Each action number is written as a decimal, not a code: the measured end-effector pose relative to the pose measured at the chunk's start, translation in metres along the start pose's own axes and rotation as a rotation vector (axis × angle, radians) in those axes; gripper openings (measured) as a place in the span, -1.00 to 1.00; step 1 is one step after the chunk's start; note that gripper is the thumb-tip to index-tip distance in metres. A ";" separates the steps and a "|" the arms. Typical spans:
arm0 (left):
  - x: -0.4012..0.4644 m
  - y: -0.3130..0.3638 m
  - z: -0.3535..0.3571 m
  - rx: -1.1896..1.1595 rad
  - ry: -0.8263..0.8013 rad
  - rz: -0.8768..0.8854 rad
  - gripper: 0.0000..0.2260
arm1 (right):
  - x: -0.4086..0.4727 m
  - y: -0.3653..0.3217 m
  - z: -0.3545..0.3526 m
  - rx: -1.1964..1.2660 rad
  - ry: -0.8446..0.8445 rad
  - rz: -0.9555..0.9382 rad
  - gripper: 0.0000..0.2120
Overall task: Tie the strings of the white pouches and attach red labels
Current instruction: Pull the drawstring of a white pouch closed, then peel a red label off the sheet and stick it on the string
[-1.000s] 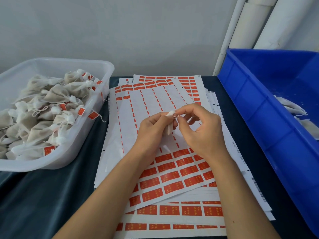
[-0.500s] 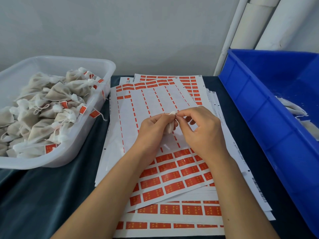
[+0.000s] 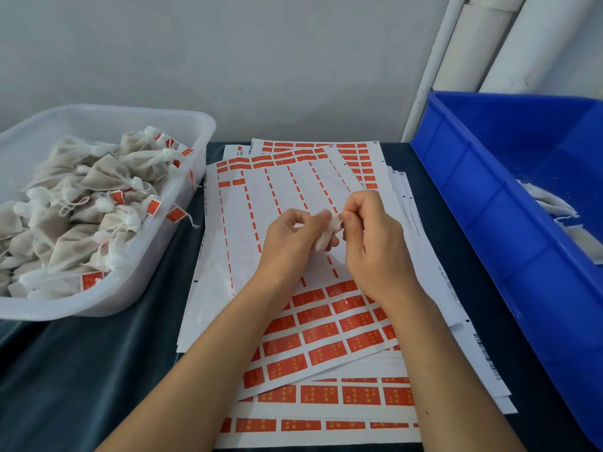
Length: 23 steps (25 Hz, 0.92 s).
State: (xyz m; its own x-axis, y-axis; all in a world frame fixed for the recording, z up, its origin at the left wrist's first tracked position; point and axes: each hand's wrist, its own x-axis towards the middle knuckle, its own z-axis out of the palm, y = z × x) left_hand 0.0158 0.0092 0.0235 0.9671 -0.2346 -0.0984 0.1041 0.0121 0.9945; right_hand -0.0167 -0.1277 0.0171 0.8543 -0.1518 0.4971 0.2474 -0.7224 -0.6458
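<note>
- Since a second ago, both hands have drifted a little to the right over the sticker sheets, and I see the pouch now tilted, its top leaning right toward the right hand.
- My left hand (image 3: 293, 234) grasps the small white pouch (image 3: 324, 238), fingers curled round its body from the left.
- My right hand (image 3: 372, 236) pinches the top end of that pouch between thumb and forefinger; whether a string lies in the pinch I cannot tell.
- That pouch hangs between the two hands, above the sheets, not touching them as far as I can judge.
- Under the hands lies a fanned stack of sticker sheets (image 3: 284, 203) on a dark cloth (image 3: 98, 370).
- On the top sheet the far part is mostly peeled bare, while rows of red labels (image 3: 321, 332) remain on its near part.
- On the left stands a clear tub (image 3: 137, 288), heaped with tied pouches (image 3: 107, 177), several carrying red labels on their strings.
- One label (image 3: 176, 214) hangs over the tub's right rim.
- On the right stands a blue crate (image 3: 483, 197), with a few flat white pouches (image 3: 551, 203) lying inside at its right side.
- Behind the crate, white pipes (image 3: 483, 44) stand against the far wall.
</note>
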 end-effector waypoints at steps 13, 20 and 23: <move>-0.002 0.005 -0.006 0.093 -0.128 0.054 -0.82 | -0.002 0.010 -0.006 -0.014 0.128 0.089 -0.79; -0.003 0.005 -0.005 0.139 -0.163 0.048 -0.80 | 0.001 0.017 -0.014 -0.069 0.043 0.109 -0.81; -0.004 0.008 -0.008 0.136 -0.204 0.049 -0.76 | 0.002 0.020 -0.015 -0.095 0.042 0.091 -0.83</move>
State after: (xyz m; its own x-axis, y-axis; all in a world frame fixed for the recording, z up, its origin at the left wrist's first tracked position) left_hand 0.0151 0.0182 0.0315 0.9019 -0.4286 -0.0540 0.0122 -0.0996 0.9950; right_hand -0.0170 -0.1528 0.0142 0.8510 -0.2461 0.4639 0.1237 -0.7645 -0.6326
